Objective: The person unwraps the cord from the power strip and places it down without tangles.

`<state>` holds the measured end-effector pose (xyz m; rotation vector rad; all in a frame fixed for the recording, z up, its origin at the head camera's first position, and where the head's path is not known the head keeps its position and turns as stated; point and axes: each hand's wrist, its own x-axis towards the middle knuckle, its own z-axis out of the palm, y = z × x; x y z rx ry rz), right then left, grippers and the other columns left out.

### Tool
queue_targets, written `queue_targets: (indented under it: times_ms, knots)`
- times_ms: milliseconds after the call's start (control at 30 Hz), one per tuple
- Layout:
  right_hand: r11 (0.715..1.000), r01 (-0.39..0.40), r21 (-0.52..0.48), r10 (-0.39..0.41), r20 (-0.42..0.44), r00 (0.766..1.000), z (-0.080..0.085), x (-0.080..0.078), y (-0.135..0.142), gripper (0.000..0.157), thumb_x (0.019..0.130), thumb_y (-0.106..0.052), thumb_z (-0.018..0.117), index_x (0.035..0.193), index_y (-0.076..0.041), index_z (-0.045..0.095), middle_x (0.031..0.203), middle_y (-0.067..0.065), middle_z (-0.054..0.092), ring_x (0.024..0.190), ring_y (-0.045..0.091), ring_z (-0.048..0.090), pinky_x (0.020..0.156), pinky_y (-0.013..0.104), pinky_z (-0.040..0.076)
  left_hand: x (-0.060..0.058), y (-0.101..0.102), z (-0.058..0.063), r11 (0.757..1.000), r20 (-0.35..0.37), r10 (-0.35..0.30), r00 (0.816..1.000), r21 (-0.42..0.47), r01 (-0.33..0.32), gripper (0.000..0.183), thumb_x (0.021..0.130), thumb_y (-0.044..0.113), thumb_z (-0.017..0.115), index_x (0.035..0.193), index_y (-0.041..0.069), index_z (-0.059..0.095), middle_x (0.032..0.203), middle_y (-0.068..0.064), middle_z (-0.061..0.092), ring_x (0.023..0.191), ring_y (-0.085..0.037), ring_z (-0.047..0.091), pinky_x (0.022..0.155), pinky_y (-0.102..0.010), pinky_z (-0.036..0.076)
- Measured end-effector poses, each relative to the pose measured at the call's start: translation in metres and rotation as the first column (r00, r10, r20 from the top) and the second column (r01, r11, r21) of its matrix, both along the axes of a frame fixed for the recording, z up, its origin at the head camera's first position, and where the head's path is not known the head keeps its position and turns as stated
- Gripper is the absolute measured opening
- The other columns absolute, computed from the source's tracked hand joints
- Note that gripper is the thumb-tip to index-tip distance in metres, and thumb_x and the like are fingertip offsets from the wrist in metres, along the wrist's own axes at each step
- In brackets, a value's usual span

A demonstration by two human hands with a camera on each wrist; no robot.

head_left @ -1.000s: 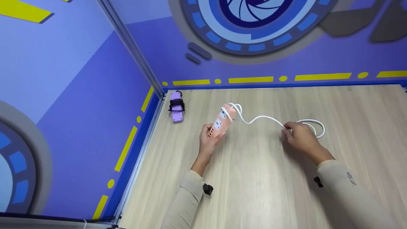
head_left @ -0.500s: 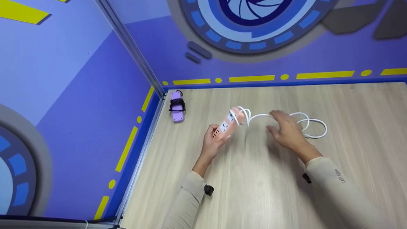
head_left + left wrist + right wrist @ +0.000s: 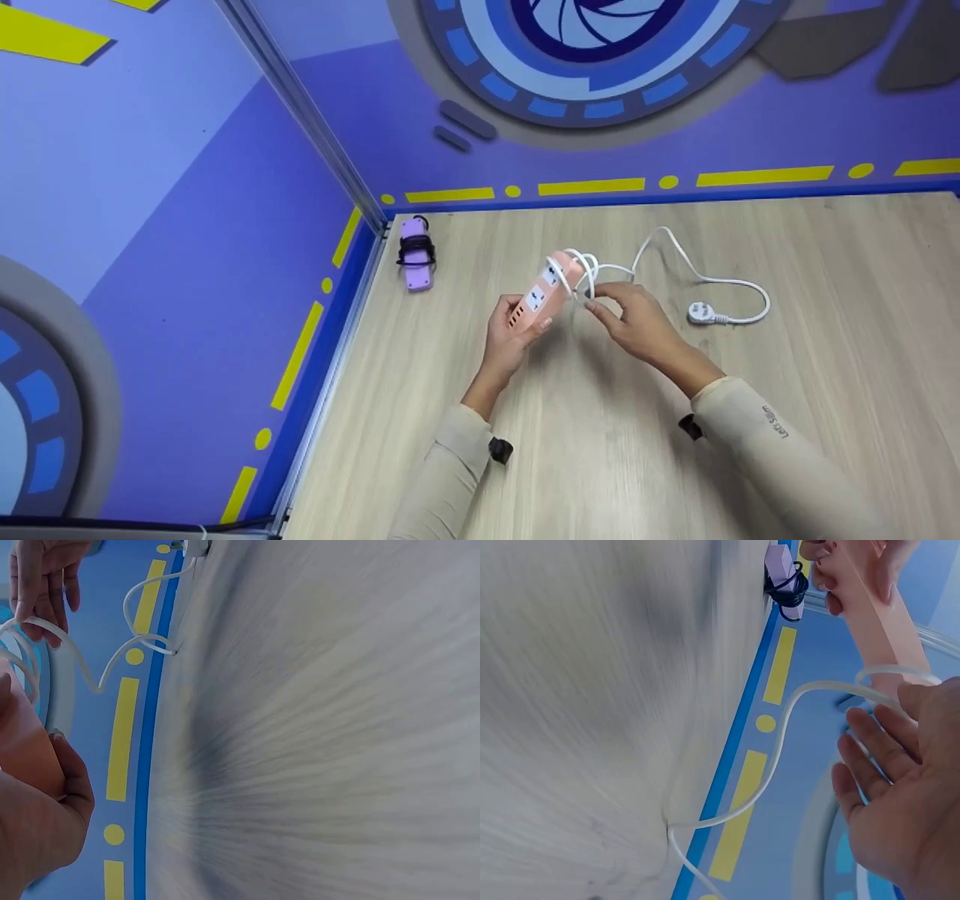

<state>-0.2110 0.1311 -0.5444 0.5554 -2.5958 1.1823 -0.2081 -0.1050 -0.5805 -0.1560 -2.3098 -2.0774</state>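
Note:
A pink power strip (image 3: 541,294) with white sockets is gripped at its lower end by my left hand (image 3: 504,346), raised off the table and tilted. Its white cord (image 3: 675,244) loops around the strip's upper end. My right hand (image 3: 636,319) pinches the cord between thumb and forefinger beside that end; in the right wrist view the other fingers (image 3: 881,754) are spread loosely. From there the cord trails right across the table to its white plug (image 3: 702,313), which lies on the wood.
A purple power strip (image 3: 417,276) wrapped in its black cord lies at the table's back left corner. The wooden table (image 3: 600,465) meets a blue decorated panel at the left and another along the back.
My right hand has let go of the cord farther right, moved left and taken the cord near the strip. The pink power strip has shifted slightly right. The plug is now uncovered.

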Motion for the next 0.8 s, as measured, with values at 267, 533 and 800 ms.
queue_targets:
  times_ms: [267, 533, 800]
  knots:
    - [0.998, 0.047, 0.05, -0.043, -0.087, 0.995, 0.004, 0.002, 0.0, 0.014, 0.097, -0.022, 0.064, 0.106, -0.012, 0.069, 0.101, 0.007, 0.075, 0.091, 0.027, 0.065, 0.081, 0.047, 0.05, 0.0, 0.001, 0.002, 1.0, -0.001, -0.017, 1.0, 0.009, 0.017, 0.047, 0.081, 0.02, 0.082, 0.119, 0.017, 0.055, 0.117, -0.001, 0.058, 0.106, -0.017, 0.053, 0.085, -0.032, 0.052]
    - [0.993, 0.078, 0.091, -0.06, -0.178, 0.982, 0.011, 0.0, 0.003, 0.009, 0.097, -0.018, 0.062, 0.102, -0.011, 0.067, 0.09, 0.005, 0.072, 0.078, 0.024, 0.061, 0.071, 0.043, 0.047, -0.001, -0.001, 0.002, 1.0, -0.009, -0.004, 1.0, -0.003, 0.004, 0.05, 0.077, 0.017, 0.085, 0.118, 0.018, 0.055, 0.117, 0.0, 0.058, 0.108, -0.018, 0.053, 0.088, -0.034, 0.049]
    - [0.992, 0.109, 0.068, -0.092, -0.216, 0.972, 0.015, -0.007, 0.008, 0.01, 0.097, -0.016, 0.061, 0.1, -0.009, 0.068, 0.083, 0.004, 0.07, 0.072, 0.022, 0.061, 0.067, 0.042, 0.048, 0.002, -0.009, 0.002, 0.999, -0.036, 0.009, 0.999, -0.03, -0.01, 0.054, 0.073, 0.018, 0.088, 0.116, 0.019, 0.057, 0.116, 0.001, 0.061, 0.107, -0.018, 0.055, 0.09, -0.034, 0.045]
